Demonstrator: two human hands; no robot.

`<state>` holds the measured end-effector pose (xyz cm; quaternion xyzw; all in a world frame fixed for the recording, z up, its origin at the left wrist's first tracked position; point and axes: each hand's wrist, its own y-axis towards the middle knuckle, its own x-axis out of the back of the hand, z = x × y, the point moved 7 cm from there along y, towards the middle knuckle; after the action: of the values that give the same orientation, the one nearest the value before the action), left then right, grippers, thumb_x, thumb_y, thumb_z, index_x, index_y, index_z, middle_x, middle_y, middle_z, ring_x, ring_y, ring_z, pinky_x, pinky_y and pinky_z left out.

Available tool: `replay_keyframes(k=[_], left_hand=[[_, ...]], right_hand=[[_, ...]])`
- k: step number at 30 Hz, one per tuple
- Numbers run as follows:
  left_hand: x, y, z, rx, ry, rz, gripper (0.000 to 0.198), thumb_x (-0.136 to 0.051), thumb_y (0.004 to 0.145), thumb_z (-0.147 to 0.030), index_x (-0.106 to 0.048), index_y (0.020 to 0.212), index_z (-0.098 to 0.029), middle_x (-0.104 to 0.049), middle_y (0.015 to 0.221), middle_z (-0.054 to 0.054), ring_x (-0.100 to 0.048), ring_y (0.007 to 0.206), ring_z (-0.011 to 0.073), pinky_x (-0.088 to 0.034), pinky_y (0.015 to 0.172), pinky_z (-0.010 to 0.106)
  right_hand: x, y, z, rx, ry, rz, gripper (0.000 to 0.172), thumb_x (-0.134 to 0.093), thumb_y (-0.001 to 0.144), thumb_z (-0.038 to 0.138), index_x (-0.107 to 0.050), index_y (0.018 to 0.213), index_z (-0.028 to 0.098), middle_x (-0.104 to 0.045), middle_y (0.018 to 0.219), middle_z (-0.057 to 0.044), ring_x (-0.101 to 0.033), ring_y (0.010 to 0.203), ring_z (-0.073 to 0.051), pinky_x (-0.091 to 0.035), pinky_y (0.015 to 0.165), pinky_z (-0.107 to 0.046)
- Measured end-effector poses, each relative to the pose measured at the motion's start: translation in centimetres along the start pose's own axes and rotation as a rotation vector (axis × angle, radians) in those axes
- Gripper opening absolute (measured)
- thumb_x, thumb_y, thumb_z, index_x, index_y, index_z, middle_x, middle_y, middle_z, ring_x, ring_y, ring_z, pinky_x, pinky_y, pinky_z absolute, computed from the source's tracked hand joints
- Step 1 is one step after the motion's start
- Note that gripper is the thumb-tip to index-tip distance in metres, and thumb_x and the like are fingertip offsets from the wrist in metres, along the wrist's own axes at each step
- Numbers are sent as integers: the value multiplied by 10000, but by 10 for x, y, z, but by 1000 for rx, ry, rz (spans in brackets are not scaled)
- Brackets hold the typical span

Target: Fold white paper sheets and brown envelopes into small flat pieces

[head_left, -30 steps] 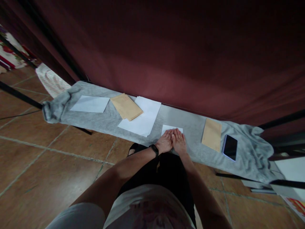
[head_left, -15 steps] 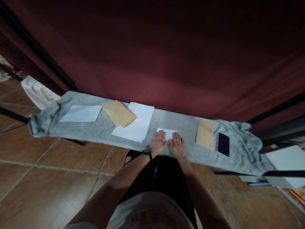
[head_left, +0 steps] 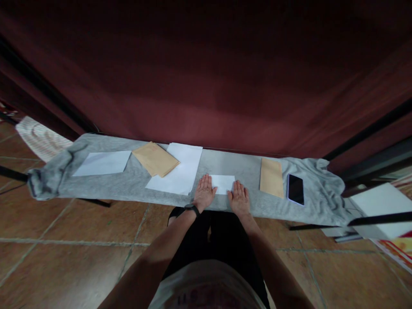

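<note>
A small white piece of paper [head_left: 222, 183], apparently folded, lies flat on the grey cloth [head_left: 231, 163] in front of me. At its left edge rests my left hand [head_left: 204, 193], flat with the fingers stretched out and the thumb on the paper. My right hand [head_left: 239, 196] lies palm down along the right edge, its fingers likewise extended. Neither hand grips anything. Left of my hands is a stack of white sheets [head_left: 186, 165], partly covered by brown envelopes [head_left: 156, 159].
Another white sheet [head_left: 103, 163] lies at the far left of the cloth. To the right are a single brown envelope [head_left: 271, 178] and a phone [head_left: 295, 189] with a purple edge. A dark red curtain [head_left: 206, 107] hangs behind the narrow cloth-covered surface.
My hands have spread apart from the middle of the small paper to its two sides, uncovering more of it. The whole view has shifted slightly.
</note>
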<state>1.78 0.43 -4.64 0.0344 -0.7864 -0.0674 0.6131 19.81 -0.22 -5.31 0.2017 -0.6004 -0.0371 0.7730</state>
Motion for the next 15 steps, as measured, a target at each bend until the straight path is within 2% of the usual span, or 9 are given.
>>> replay_keyframes(k=[3, 6, 9, 11, 15], left_hand=[[3, -1, 1, 24, 11, -6, 662, -333, 1017, -397, -260, 1584, -63, -323, 1628, 181, -212, 1545, 293, -215, 1245, 484], [7, -3, -10, 5, 36, -12, 634, -326, 1015, -339, -261, 1582, -62, -286, 1645, 168, -184, 1552, 284, -193, 1253, 490], [3, -7, -34, -135, 42, 21, 598, -317, 1011, -284, -295, 1573, -79, -281, 1653, 139, -182, 1554, 252, -167, 1266, 458], [-2, -9, -47, -215, 41, 62, 588, -325, 1003, -259, -320, 1562, -77, -299, 1646, 142, -195, 1551, 246, -167, 1265, 448], [-7, -10, -48, -238, 34, 111, 589, -322, 997, -250, -334, 1553, -58, -312, 1637, 158, -205, 1548, 250, -181, 1260, 445]], right_hand=[[2, 1, -3, -38, 17, 18, 585, -323, 1047, 375, -415, 1512, 32, -460, 1539, -225, -417, 1438, -317, -276, 1187, -534], [5, 10, 2, -75, 50, 56, 576, -302, 1046, 352, -407, 1521, 44, -423, 1568, -208, -401, 1452, -310, -266, 1196, -531], [3, 25, 23, 4, 117, 146, 561, -267, 1054, 337, -392, 1539, 84, -383, 1601, -171, -359, 1483, -276, -287, 1198, -496], [-2, 34, 38, 76, 156, 208, 536, -244, 1061, 315, -443, 1515, 113, -400, 1597, -150, -350, 1491, -250, -295, 1199, -469], [-11, 42, 49, 156, 135, 256, 523, -233, 1068, 301, -459, 1508, 130, -414, 1593, -125, -337, 1497, -247, -243, 1220, -466]])
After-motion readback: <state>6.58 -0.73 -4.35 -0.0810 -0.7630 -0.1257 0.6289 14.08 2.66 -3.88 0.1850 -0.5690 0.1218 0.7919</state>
